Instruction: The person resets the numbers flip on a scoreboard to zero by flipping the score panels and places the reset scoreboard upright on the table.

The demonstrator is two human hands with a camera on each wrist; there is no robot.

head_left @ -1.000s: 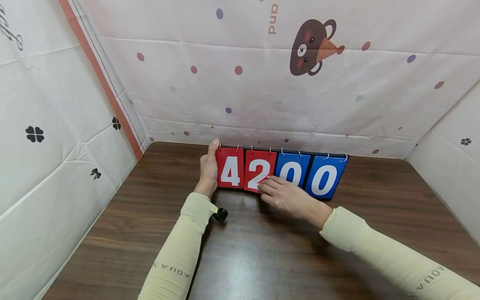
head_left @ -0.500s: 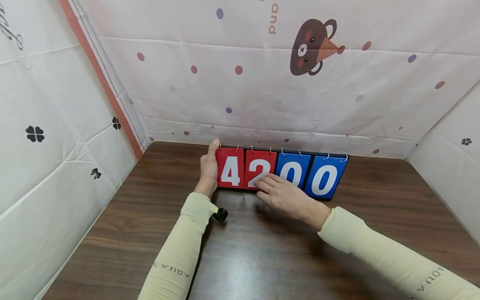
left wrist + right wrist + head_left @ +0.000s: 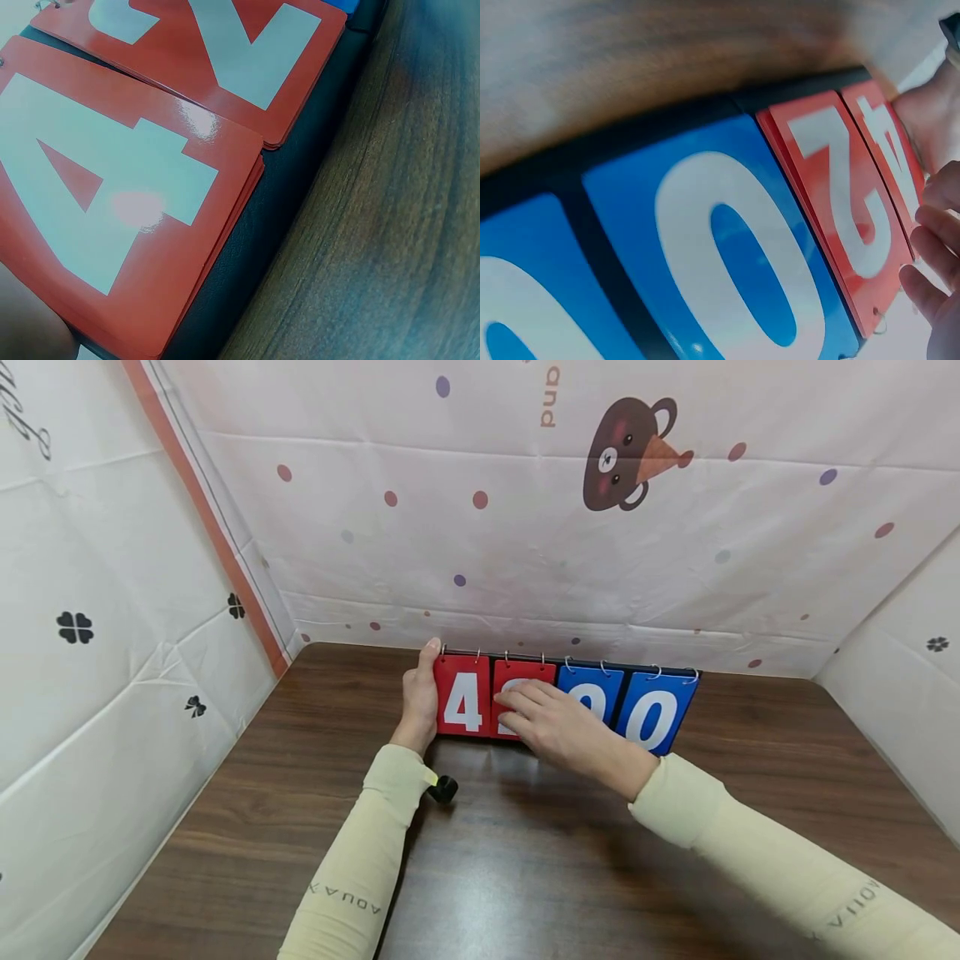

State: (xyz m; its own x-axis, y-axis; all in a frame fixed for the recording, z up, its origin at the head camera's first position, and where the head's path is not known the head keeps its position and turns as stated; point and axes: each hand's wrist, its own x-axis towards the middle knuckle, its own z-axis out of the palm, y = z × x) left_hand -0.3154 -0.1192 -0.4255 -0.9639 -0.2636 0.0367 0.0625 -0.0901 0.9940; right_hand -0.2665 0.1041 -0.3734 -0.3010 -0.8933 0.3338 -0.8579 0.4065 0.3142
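A flip scoreboard [image 3: 591, 675] with a black backing stands near the back of the table, its number cards hung on metal rings. Its red cards read 4 [image 3: 461, 670] and 2 [image 3: 844, 199]; both blue cards [image 3: 651, 714] read 0. My left hand [image 3: 420, 697] grips the scoreboard's left end, thumb up at the top edge. In front of the 2 card is my right hand [image 3: 570, 731], palm toward the board, covering much of that digit and part of the nearer 0. In the right wrist view its fingers [image 3: 939, 244] are slightly bent, with nothing between them.
The scoreboard rests on a dark wooden table [image 3: 525, 860]. Behind it hangs a white printed cloth [image 3: 360, 552] with dots and a bear, and more cloth closes off both sides. A small black device [image 3: 444, 789] sits at the left wrist.
My right hand has slid up and a little left across the 2 card, from its lower edge toward its middle. The left hand keeps its hold on the scoreboard.
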